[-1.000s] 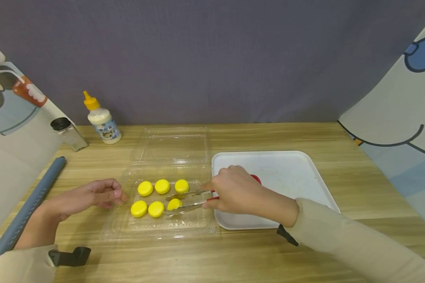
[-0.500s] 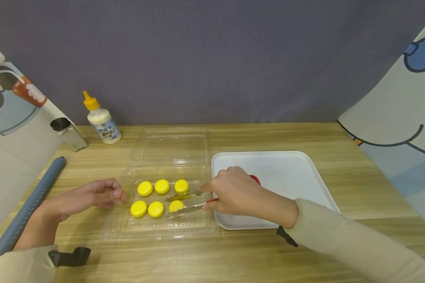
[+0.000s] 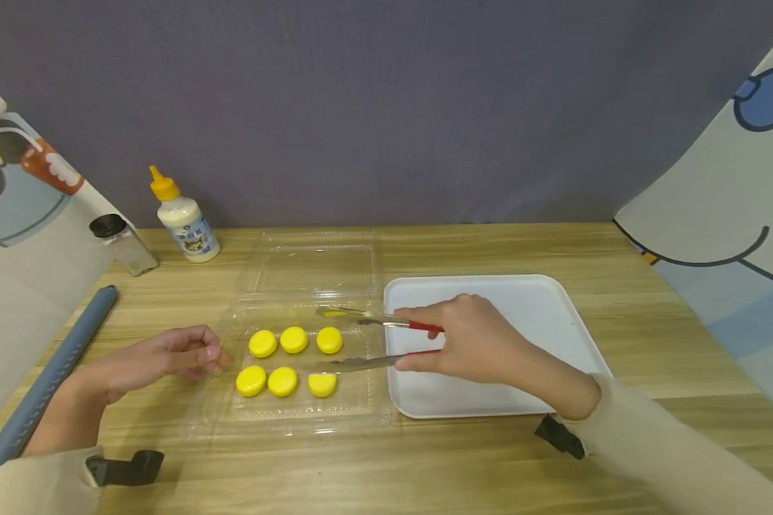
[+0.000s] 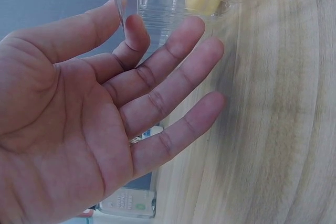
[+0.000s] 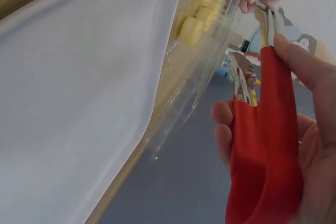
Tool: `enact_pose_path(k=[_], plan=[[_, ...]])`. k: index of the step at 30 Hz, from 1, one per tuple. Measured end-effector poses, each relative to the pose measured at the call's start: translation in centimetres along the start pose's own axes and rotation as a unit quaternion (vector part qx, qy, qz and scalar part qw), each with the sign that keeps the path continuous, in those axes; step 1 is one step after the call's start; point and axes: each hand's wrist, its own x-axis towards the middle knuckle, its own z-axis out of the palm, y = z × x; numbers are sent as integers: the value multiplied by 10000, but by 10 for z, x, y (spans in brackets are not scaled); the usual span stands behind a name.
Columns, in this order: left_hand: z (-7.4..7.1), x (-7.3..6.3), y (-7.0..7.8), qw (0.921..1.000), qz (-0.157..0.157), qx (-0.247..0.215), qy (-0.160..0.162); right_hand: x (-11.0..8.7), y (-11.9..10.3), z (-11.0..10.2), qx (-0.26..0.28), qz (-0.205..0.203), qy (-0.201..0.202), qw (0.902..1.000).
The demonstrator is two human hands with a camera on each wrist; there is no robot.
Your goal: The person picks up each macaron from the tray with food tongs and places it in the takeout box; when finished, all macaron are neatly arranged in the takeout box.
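Note:
My left hand (image 3: 167, 357) pinches the left edge of a clear plastic clamshell box (image 3: 264, 413) between thumb and index finger; the other fingers are spread loosely in the left wrist view. Inside the box lie yellow macarons (image 3: 283, 381) in two rows of three. My right hand (image 3: 489, 343) holds a pair of metal tongs (image 5: 265, 129) by their red grips, over the near tray edge. The tong arms are spread apart with nothing between their tips, which hang over the right part of the box. One arm slightly overlaps the front right macaron in the head view.
A white tray (image 3: 528, 307) stands right of the box. The box's lid (image 3: 318, 268) lies folded back behind it. At the back left are a squeeze bottle (image 3: 190, 229) with a yellow cap and a black-capped jar (image 3: 129, 250). A grey-blue bar (image 3: 58, 372) lies along the left side.
The tongs have let go of the front right macaron, which sits slightly nearer the front. My right hand has moved right and up, and the tongs have spread wider. My left hand stays put.

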Motion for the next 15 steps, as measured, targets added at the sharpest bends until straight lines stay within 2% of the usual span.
enact_pose_path(k=[4,9,15], plan=[[0,0,0,10000,0,34,11,-8,8,-6,375,535,40,9979],[-1,0,0,10000,-18,25,-11,-16,19,-11,725,1107,305,9907],[-1,0,0,10000,-44,16,-51,-29,36,-19,616,1602,708,9826]])
